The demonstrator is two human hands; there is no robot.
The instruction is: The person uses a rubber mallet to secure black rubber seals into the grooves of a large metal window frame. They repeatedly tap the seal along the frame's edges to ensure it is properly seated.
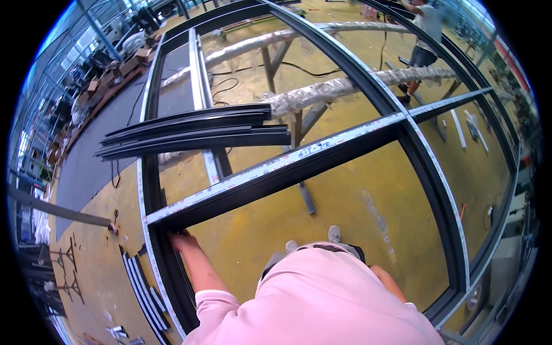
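A large dark metal window frame (276,187) with pale printed film along its faces surrounds me, and I stand inside one of its openings. My left hand (183,241) reaches into the opening's left inner corner, below the crossbar. Its fingers look bent and close together against the dark profile; what they hold, if anything, is hidden. My right forearm (386,280) shows beside my torso, while the right hand itself is out of sight behind my body. Several long black profile strips (195,135) lie in a bundle across the frame, beyond the crossbar.
Plastic-wrapped support beams (313,95) run beneath the frame. Another person (426,35) stands at the far right. White and dark strips (142,290) lie on the yellow floor (328,201) at left, near a grey bar (57,210). Cardboard boxes (127,66) stand far left; cables trail across the floor.
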